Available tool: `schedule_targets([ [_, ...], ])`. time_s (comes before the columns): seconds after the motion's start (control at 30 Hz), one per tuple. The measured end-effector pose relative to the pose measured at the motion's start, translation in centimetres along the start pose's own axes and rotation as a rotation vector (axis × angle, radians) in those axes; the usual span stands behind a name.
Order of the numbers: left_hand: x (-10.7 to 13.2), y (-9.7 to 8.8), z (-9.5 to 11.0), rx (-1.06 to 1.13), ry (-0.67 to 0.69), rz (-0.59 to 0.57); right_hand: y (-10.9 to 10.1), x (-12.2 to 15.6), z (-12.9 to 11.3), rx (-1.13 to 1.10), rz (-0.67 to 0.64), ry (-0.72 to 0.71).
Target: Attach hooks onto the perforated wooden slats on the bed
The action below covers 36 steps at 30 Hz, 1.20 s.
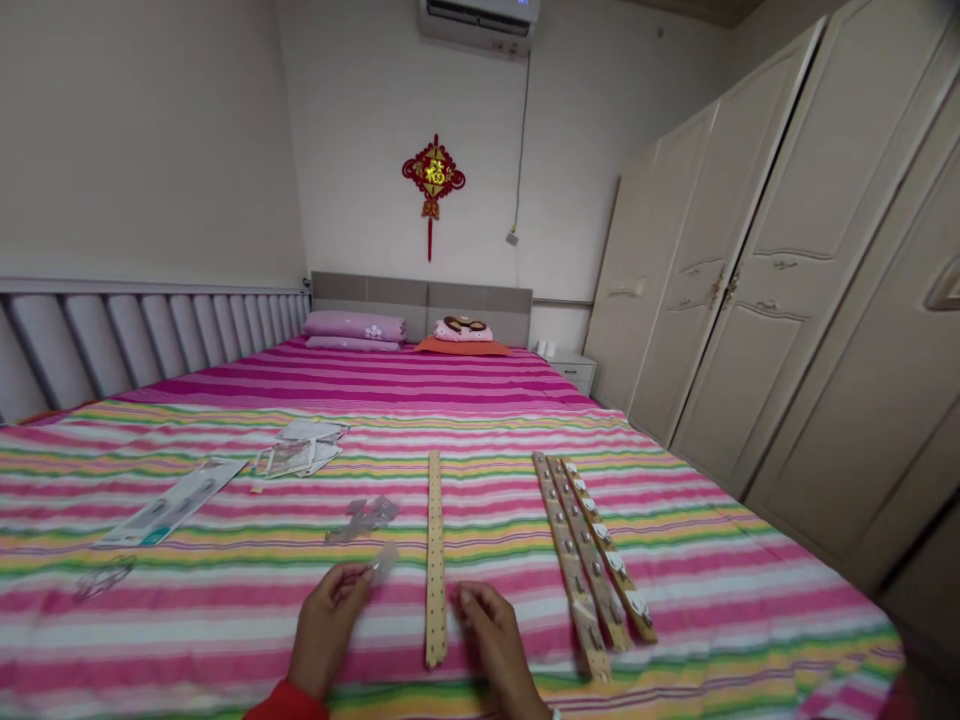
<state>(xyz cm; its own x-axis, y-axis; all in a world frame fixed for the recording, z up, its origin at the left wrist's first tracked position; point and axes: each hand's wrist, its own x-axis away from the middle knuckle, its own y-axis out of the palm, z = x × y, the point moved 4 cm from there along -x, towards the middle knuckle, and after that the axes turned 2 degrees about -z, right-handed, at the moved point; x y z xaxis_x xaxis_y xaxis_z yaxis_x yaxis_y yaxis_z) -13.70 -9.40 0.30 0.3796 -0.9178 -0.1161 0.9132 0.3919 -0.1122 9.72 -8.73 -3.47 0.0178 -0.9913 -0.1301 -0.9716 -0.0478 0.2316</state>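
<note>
Pinched in my left hand [328,622] is a small clear plastic bag [385,566], held above the striped cover. My right hand [495,640] is just right of a pale wooden strip [436,560] dotted with holes. Its thumb and forefinger are closed together; anything between them is too small to make out. The strip lies lengthwise between my two hands. Several more small clear bags [364,518] lie beyond my left hand. To the right rest three wooden strips fitted with metal pieces: the left one [568,560], the middle one [586,545] and the right one with white pieces [611,550].
A striped cover [247,620] spreads over the bed. At the left lie a flat clear package [176,502], a loose clear piece [106,576] and a pile of white packets [304,447]. Pillows [356,328] sit by the headboard; wardrobes [780,290] line the right side.
</note>
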Motion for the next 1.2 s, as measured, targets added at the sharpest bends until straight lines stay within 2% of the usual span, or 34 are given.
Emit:
schedule_targets([
  [0.2,3.3,3.5,2.9,0.062,0.009,-0.121,1.6,1.8,-1.3,-0.13,-0.061,0.126],
  [0.43,5.6,5.4,3.7,0.032,0.078,-0.243,1.3,2.5,-3.4,-0.212,-0.064,0.155],
  [0.7,6.9,6.2,3.7,-0.016,0.071,-0.307,0.6,2.5,-2.9,-0.201,-0.015,0.139],
  [0.97,6.8,5.3,2.3,-0.014,0.01,-0.34,-0.8,2.1,-2.6,-0.151,-0.004,0.163],
  [1.07,6.4,4.9,1.8,0.009,-0.048,-0.316,-1.4,1.6,-2.5,-0.109,-0.054,0.178],
  [1.2,6.2,5.6,0.8,0.085,-0.115,-0.401,-1.0,0.6,-2.4,-0.056,-0.167,0.199],
])
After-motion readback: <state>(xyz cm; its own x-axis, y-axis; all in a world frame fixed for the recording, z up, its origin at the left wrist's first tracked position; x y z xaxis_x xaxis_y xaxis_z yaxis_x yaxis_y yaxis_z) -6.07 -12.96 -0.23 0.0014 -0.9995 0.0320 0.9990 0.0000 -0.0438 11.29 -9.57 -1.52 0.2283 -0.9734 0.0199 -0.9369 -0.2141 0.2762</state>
